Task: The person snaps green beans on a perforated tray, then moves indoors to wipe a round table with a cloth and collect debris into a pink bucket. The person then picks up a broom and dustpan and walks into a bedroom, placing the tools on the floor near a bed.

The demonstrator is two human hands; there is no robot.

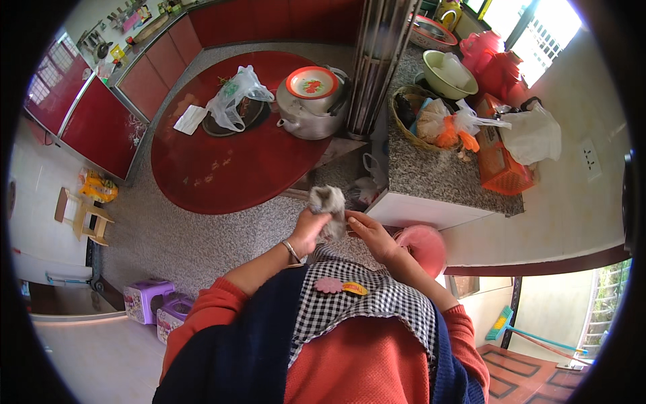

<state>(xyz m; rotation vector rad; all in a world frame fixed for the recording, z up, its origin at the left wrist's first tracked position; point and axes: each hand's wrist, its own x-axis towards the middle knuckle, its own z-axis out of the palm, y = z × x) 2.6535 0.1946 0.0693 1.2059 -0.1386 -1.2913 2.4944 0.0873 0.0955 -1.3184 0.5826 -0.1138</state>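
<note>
My left hand (310,230), with a bracelet at the wrist, grips a crumpled greyish-white cloth (328,199) in front of my checked apron (373,303). My right hand (371,233) is at the cloth's right side, its thumb and index finger close together; whether they pinch an edge of it I cannot tell. Beyond the hands stands a round dark-red table (242,182). On it are a large metal kettle (315,118) with an enamel plate (312,82) on top, a plastic bag (242,91) over a dark round pan, and a folded white paper (190,119).
A granite counter (429,174) at the right holds a wicker basket (404,121) with bags, a green bowl (449,76) and an orange plastic basket (499,169). Below its corner is a pink bucket (424,245). Purple stools (146,300) stand lower left. A dark column (376,65) rises behind the kettle.
</note>
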